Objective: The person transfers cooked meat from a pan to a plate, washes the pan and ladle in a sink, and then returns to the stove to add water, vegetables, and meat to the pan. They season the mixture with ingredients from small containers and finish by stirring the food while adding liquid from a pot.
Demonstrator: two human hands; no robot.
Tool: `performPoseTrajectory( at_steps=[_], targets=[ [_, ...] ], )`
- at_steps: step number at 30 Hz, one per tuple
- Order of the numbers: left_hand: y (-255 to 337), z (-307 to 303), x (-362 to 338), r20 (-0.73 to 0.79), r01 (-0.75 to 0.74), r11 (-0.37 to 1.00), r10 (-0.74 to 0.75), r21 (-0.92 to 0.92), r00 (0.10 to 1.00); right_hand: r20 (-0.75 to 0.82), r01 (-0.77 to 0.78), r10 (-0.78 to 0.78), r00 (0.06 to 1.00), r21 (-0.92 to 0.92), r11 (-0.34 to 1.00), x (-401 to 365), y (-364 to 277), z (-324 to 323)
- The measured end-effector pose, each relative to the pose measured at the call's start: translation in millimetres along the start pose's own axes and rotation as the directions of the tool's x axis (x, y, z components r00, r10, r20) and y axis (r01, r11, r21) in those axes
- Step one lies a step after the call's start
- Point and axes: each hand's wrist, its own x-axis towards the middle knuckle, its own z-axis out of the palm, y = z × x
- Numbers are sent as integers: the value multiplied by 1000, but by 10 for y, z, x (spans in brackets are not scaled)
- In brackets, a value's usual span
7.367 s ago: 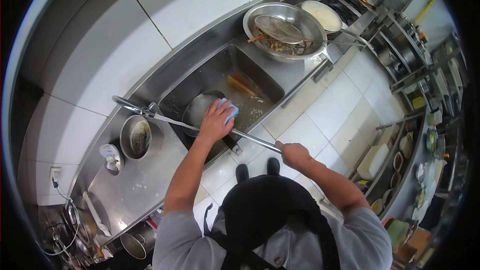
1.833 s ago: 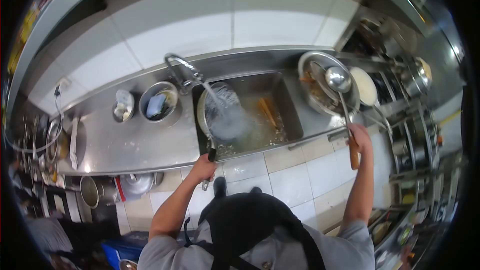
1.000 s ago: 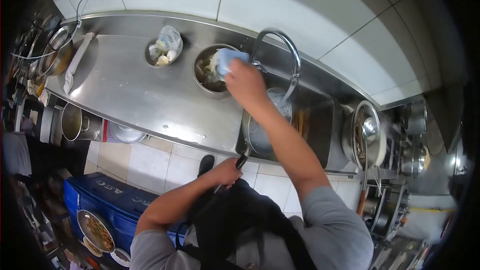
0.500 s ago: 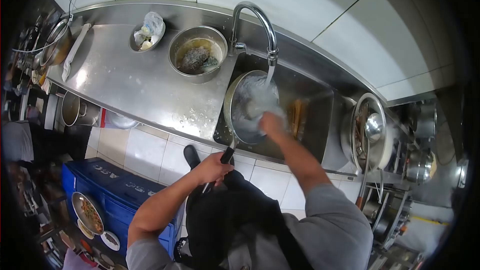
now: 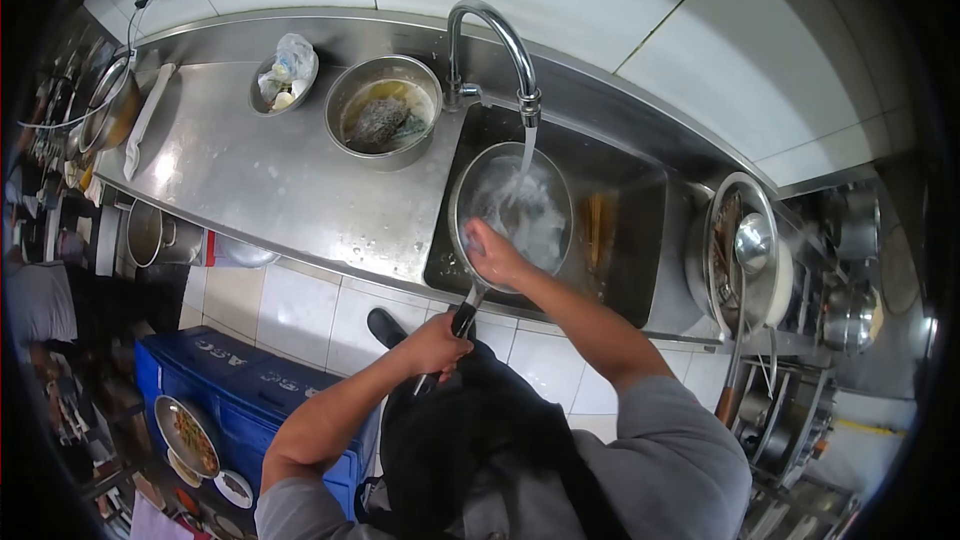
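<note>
My left hand (image 5: 440,345) is wrapped round the black handle of a frying pan (image 5: 490,185), near the sink's front edge. The pan is held over the steel sink (image 5: 635,260), its open side up. Water from the curved tap (image 5: 528,100) runs into it, and white, foamy water swirls inside. My right hand (image 5: 493,252) is down at the near left part of the pan's inside, its fingers curled against the wall. What lies under those fingers, if anything, is hidden.
On the counter left of the sink stand a steel pot (image 5: 395,156) holding a metal scourer and a bowl (image 5: 268,106) with a plastic bag. Chopsticks (image 5: 597,230) lie in the sink. A large pot with a ladle (image 5: 752,245) is to the right; a blue bin (image 5: 240,375) stands behind left.
My right hand has moved left across the pan, from its near right side to its near left side. The left hand keeps its hold on the handle. Water still runs.
</note>
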Motion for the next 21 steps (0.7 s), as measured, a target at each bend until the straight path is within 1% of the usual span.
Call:
performPoseTrajectory(
  at_steps=[1,2,3,4,6,7,8,9,10,11,12,13,15,17,18,19,21],
  targets=[
    [-43,14,-5,5,1,1000,-1,0,1000,10,12,-13,1000,99,995,-142,7,-48],
    [-102,31,2,-9,-7,999,6,-46,1000,8,7,-8,1000,97,995,-245,94,-156],
    [-121,26,18,-26,-20,996,18,-89,999,79,-73,78,994,-69,995,-327,282,-297],
    [-114,14,19,-25,-23,996,21,-87,999,136,-139,175,975,-236,962,-387,482,-393],
    [-110,-11,-6,38,3,981,5,-196,999,-81,-228,216,973,-497,837,-189,935,-515],
    [-92,-36,-8,34,-2,980,9,-198,999,-170,-303,251,953,-527,794,43,897,-616],
    [-77,-51,-11,61,23,977,-10,-212,998,-256,-378,281,925,-549,745,267,789,-712],
    [-73,-58,-10,88,50,974,-31,-223,996,-284,-310,196,939,-444,840,449,602,-757],
    [-83,-48,-9,83,52,973,-34,-226,996,-322,-228,118,939,-331,915,584,440,-713],
    [-89,-38,-6,55,15,984,-5,-178,998,-318,-226,118,941,-328,917,691,367,-582],
    [-92,-31,-3,29,-23,992,26,-128,999,-352,-184,77,933,-282,941,797,294,-435],
    [-103,-23,-5,25,-21,991,24,-130,999,-388,-142,40,921,-237,961,858,221,-314],
    [-107,-14,-2,-23,-38,998,37,-48,999,-236,105,-163,958,-241,965,681,163,-80],
    [-89,-22,-25,-30,-39,998,38,-41,999,-29,182,-197,980,-274,944,253,176,17],
    [-87,-30,-34,-34,-36,999,35,-33,999,53,66,-56,997,-222,973,28,146,-43],
    [-99,-39,-32,-32,-37,999,36,-33,999,143,-56,83,986,-180,982,-143,142,-187],
    [-144,-39,-26,9,-36,994,37,-108,999,251,-106,134,959,-121,987,-298,762,-412]
  ],
)
